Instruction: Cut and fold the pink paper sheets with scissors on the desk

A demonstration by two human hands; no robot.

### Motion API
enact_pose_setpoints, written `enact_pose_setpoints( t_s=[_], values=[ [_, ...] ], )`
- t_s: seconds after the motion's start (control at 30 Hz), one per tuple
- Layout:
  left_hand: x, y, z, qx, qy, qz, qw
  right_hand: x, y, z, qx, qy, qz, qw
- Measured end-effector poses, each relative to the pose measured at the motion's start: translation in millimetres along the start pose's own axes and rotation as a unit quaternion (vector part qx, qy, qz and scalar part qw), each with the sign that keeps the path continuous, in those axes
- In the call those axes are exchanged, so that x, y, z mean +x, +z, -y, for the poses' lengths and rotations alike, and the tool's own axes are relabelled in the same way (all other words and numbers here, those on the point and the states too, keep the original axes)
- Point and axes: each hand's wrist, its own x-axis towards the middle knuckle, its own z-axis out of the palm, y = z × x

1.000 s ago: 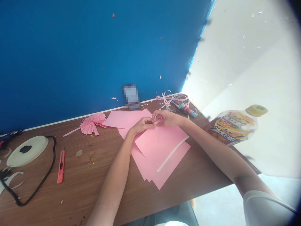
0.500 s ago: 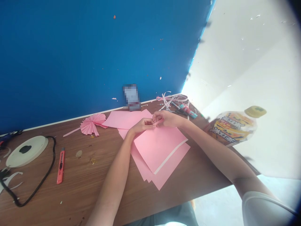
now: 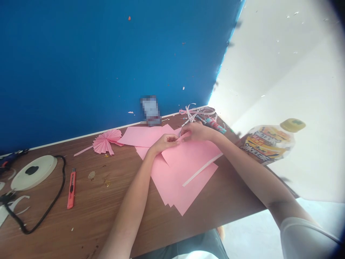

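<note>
Both my hands meet at the far edge of a pink paper sheet (image 3: pixel 188 160) lying on a stack of pink sheets (image 3: pixel 172 187) on the wooden table (image 3: pixel 107 212). My left hand (image 3: pixel 165 141) pinches that folded edge with closed fingers. My right hand (image 3: pixel 196 131) pinches the same edge a little to the right. A white strip (image 3: pixel 202 169) runs along the sheet's near side.
A pink paper fan (image 3: pixel 105 141) lies at the back left. An orange box cutter (image 3: pixel 71 189), a round white device (image 3: pixel 33 172) with a black cable (image 3: pixel 45 212), paper scraps and glue sticks (image 3: pixel 212 124) and a bottle (image 3: pixel 269 142) are around. A blue wall (image 3: pixel 107 64) stands behind.
The top pink sheet has slid up and right, its near corner drawn away from me. My right hand moved slightly right and further back along the edge; my left hand stayed.
</note>
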Motion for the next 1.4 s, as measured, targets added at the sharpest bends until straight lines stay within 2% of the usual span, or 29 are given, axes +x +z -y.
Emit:
enact_pose_setpoints(
  t_s=[0.1, 0.27, 0.37, 0.53, 0.9, 1.27, 1.4],
  values=[
    [1, 1.3, -1, 0.012, 0.007, 0.003, 1.000, 4, 10, -3, -0.041, -0.029, 0.018, 0.999],
    [3, 2.6, 0, 0.026, 0.002, 0.002, 1.000, 8, 16, -8, -0.024, -0.064, 0.023, 0.997],
    [3, 2.0, 2, 0.034, 0.008, -0.015, 0.999, 7, 13, -9, 0.018, -0.051, 0.014, 0.998],
    [4, -0.7, 5, 0.021, 0.006, -0.004, 1.000, 6, 9, -8, 0.093, -0.044, 0.047, 0.994],
    [2, -3.2, 3, 0.000, -0.009, -0.008, 1.000, 3, 7, -7, 0.147, 0.016, 0.055, 0.987],
    [1, -2.5, 1, -0.009, -0.013, 0.017, 1.000, 1, 3, -7, 0.164, -0.014, 0.089, 0.982],
    [0, -2.6, 1, -0.028, -0.011, 0.017, 0.999, -2, -3, -1, 0.170, 0.027, 0.082, 0.982]
  ],
)
